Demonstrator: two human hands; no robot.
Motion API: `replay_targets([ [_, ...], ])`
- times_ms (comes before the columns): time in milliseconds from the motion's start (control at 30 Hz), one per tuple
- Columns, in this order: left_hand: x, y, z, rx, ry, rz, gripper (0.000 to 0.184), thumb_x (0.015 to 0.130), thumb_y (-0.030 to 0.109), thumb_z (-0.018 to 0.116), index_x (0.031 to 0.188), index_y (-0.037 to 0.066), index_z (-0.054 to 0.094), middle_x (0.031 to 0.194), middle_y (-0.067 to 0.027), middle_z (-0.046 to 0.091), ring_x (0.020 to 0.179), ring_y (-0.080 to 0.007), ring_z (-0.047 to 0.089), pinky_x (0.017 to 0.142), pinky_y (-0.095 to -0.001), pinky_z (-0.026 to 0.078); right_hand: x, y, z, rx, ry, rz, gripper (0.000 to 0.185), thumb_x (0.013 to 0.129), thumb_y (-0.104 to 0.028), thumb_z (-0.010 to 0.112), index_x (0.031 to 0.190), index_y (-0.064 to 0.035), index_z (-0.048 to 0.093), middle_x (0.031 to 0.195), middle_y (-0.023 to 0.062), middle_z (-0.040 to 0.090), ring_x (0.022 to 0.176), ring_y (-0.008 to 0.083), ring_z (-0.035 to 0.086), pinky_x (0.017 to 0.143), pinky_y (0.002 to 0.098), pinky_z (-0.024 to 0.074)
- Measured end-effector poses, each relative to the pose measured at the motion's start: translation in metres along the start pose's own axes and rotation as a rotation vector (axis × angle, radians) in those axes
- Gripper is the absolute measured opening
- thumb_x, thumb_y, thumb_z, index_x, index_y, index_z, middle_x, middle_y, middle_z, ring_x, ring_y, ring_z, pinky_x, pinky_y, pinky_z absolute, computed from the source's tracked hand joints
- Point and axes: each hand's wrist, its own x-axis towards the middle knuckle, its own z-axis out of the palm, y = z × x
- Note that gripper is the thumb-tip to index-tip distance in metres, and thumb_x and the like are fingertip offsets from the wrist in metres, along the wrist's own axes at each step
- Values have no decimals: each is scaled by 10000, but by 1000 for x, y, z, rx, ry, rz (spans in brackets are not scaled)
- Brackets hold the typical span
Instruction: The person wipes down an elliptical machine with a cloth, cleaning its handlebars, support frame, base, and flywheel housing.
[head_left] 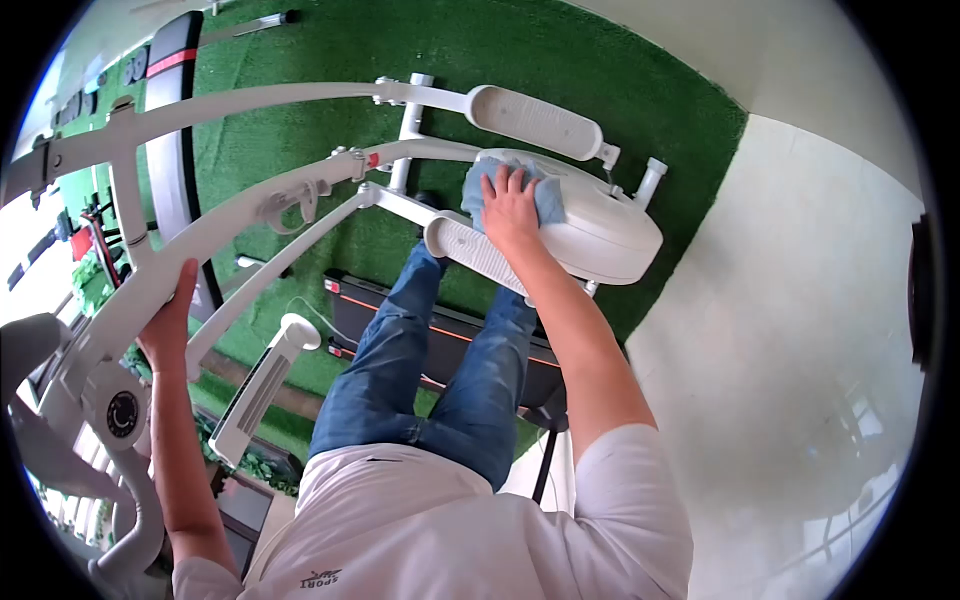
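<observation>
A white elliptical trainer stands in front of me. My right hand presses a light blue cloth against the rounded white housing at its base; the fingers are bent and slightly apart over the cloth. My left hand is around the trainer's white central post, with the thumb showing along it and the other fingers hidden behind. One footplate lies beyond the housing, and the nearer footplate is beside my legs. A round dark dial sits near my left forearm.
Green artificial turf lies beneath the trainer, bordered by pale floor on the right. A black padded bench stands at left. Near my legs are a white slotted fan-like unit and a dark flat machine with orange lines.
</observation>
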Motion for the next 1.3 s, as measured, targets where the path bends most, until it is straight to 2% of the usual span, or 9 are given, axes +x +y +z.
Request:
replay_targets([
  [167, 3, 5, -4, -16, -55, 9, 370, 814, 350, 822, 910, 17, 693, 768, -49, 688, 687, -150, 640, 668, -326, 501, -73, 76, -33, 231, 160, 106, 664, 860, -487, 638, 1423, -173, 479, 1400, 142, 476, 1278, 374, 456, 1031, 588, 344],
  [300, 4, 0, -3, 3, -112, -99, 361, 832, 326, 808, 1005, 18, 732, 917, -88, 736, 827, -186, 686, 778, -333, 523, -99, 140, -7, 311, 242, 159, 704, 838, -515, 659, 1401, -126, 492, 1371, 134, 527, 1245, 344, 506, 1045, 519, 373],
  [533, -1, -24, 1, -34, -93, -124, 376, 822, 281, 827, 1036, 5, 689, 909, -69, 713, 831, -166, 658, 783, -327, 521, -46, 201, 13, 774, -479, -66, 966, 862, -742, 490, 1525, -58, 327, 1592, 155, 288, 1477, 295, 267, 1200, 399, 230],
  [767, -21, -73, -20, 133, -73, -171, 419, 825, 246, 830, 1114, -13, 673, 987, -93, 704, 882, -182, 648, 812, -338, 525, 99, 119, 83, 1051, -596, -324, 1092, 819, -826, 418, 1564, -55, 210, 1633, 188, 125, 1517, 308, 121, 1227, 410, 127],
  [833, -28, -89, -27, 138, -76, -357, 447, 831, 240, 824, 1158, -17, 660, 1030, -92, 702, 918, -188, 649, 841, -336, 525, 135, 100, 101, 1034, -659, -313, 1093, 799, -847, 421, 1572, -105, 206, 1637, 171, 110, 1522, 292, 94, 1227, 450, 123],
  [933, -29, -100, -30, 144, -39, -288, 469, 836, 247, 820, 1179, -24, 652, 1071, -94, 696, 961, -190, 647, 876, -337, 519, 158, 99, 126, 1035, -771, -227, 1029, 860, -804, 386, 1583, -110, 150, 1652, 150, 44, 1527, 291, 52, 1231, 425, 86],
  [1067, -28, -104, -34, 141, -24, -301, 466, 842, 258, 813, 1173, -28, 653, 1095, -96, 690, 993, -194, 642, 906, -340, 510, 129, 153, 167, 958, -928, 56, 845, 949, -685, 330, 1584, -150, 174, 1658, 73, 105, 1524, 250, 101, 1233, 433, 99],
  [1133, -29, -103, -30, 68, -22, -301, 467, 848, 276, 807, 1172, -24, 654, 1112, -103, 684, 1001, -203, 638, 915, -347, 503, 101, 205, 378, 1071, -780, 258, 682, 957, -529, 487, 1512, -143, 398, 1559, 107, 381, 1443, 249, 334, 1193, 405, 230],
  [1300, -22, -88, -23, 40, -69, -376, 480, 854, 307, 798, 1170, -24, 654, 1085, -108, 691, 986, -208, 642, 901, -348, 502, 14, 248, 182, 899, -852, -49, 589, 947, -430, 562, 1439, -114, 489, 1438, 127, 522, 1325, 244, 472, 1143, 371, 304],
])
